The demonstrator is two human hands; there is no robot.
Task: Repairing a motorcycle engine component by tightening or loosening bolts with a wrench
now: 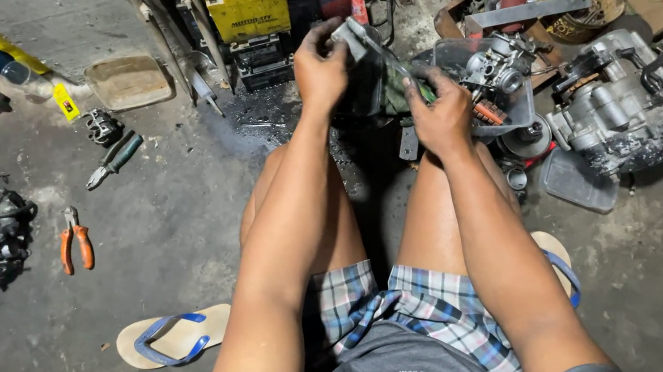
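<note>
I see my left hand (319,65) gripping a small grey metal part (349,36) up in front of my knees. My right hand (441,112) is closed around a screwdriver (397,65) that pokes at it (the tip is hard to see). An engine (609,110) sits on the floor (140,283) to the right, orange pliers (74,240) far left.

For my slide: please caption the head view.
Left hand grips grey metal part; right hand holds green-handled screwdriver.
</note>
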